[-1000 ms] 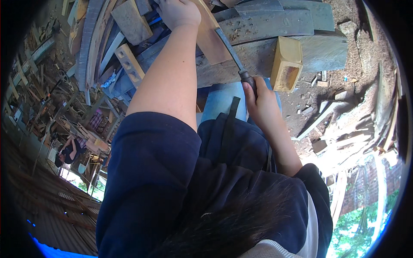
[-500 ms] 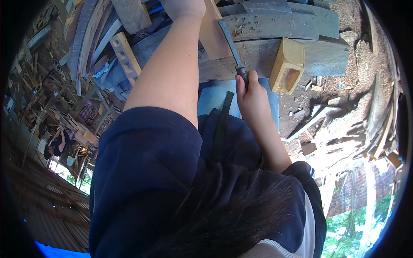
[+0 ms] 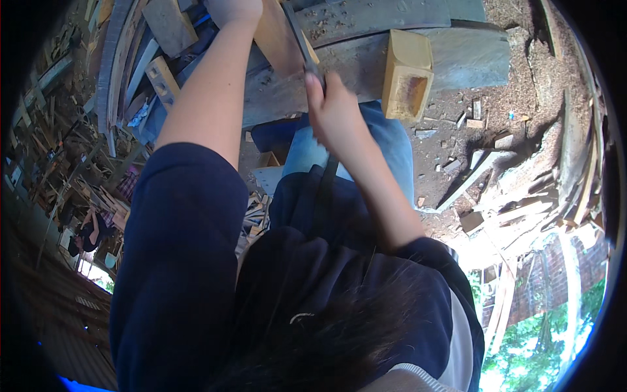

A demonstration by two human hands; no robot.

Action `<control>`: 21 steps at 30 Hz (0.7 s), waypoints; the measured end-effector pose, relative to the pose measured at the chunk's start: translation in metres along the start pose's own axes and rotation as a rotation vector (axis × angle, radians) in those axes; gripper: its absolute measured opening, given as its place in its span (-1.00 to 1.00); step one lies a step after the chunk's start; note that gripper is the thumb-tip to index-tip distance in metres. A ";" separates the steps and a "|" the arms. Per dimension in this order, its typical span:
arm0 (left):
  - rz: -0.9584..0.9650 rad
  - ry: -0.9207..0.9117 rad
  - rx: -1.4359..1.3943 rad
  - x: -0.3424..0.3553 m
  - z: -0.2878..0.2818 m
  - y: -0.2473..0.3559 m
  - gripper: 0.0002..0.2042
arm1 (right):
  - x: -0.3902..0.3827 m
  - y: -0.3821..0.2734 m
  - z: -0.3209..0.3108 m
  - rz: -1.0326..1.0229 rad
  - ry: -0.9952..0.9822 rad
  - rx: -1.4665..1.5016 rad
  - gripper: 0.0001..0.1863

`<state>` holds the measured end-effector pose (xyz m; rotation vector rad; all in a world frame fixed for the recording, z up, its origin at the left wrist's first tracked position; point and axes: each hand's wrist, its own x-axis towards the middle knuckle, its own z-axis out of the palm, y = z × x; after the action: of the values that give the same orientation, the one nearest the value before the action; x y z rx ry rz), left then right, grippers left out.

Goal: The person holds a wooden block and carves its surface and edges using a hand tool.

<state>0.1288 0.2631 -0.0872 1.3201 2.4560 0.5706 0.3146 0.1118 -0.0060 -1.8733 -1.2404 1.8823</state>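
My right hand [image 3: 336, 114] is closed around the dark handle of a chisel. Its long flat grey blade [image 3: 298, 31] runs up along the right edge of a tan wooden board [image 3: 279, 39]. At the top edge my left hand [image 3: 236, 9] reaches to the upper part of that board; its fingers are out of the picture, so its grip is hidden. The board rests on a thick, weathered timber [image 3: 356, 60]. To the right of my right hand, a yellowish wooden block [image 3: 408, 65] with a rectangular hollow in its end sits on the timber.
A pale piece of wood with square holes [image 3: 162, 80] and a short board [image 3: 170, 27] lie to the left. Scrap wood [image 3: 477, 166] litters the ground at right. Far left, another person [image 3: 91, 232] is among wood piles. My knees are below the timber.
My right hand with the chisel has moved up and left relative to the timber, bringing the blade alongside the board. The whole view has also shifted, so things appear farther left and higher.
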 end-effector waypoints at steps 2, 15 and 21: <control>-0.034 -0.050 -0.017 -0.004 0.000 0.005 -0.55 | 0.008 -0.006 -0.010 -0.097 0.108 -0.162 -0.53; -0.081 -0.069 0.025 -0.008 0.002 0.014 -0.58 | -0.023 0.006 -0.021 0.019 0.034 -0.274 -0.63; -0.125 -0.089 0.009 -0.012 -0.012 0.019 -0.57 | -0.031 0.006 -0.023 0.005 0.013 -0.252 -0.64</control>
<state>0.1436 0.2603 -0.0667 1.1589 2.4497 0.4612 0.3435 0.0963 0.0161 -2.0055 -1.5324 1.7835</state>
